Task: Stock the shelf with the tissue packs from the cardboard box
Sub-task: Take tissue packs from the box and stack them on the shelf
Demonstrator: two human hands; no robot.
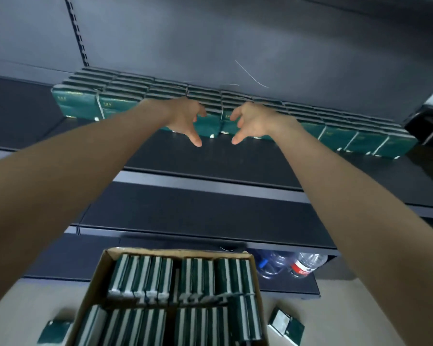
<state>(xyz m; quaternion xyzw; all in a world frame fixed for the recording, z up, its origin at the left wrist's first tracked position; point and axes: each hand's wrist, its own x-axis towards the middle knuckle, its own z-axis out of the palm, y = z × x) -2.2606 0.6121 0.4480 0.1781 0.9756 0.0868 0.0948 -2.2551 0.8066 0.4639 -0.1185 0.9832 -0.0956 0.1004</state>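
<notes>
Placement is probably being finished: left hand (183, 118) and right hand (251, 121) are being held loosely curled, empty, at the tissue packs (340, 136) on the shelf (210, 158), so more are likely being called for from the cardboard box (95, 293) below the shelf.

1. A shop aisle: tiered dark metal shelving (210, 156) with a slotted upright (76, 31) and a plain back panel (235, 33).
2. Identical green tissue packs (340, 126) stand in rows along the back edge of one shelf.
3. An open cardboard box (99, 283) of the same packs sits on the floor (23, 308), and water bottles (303, 265) lie on the bottom shelf.
</notes>
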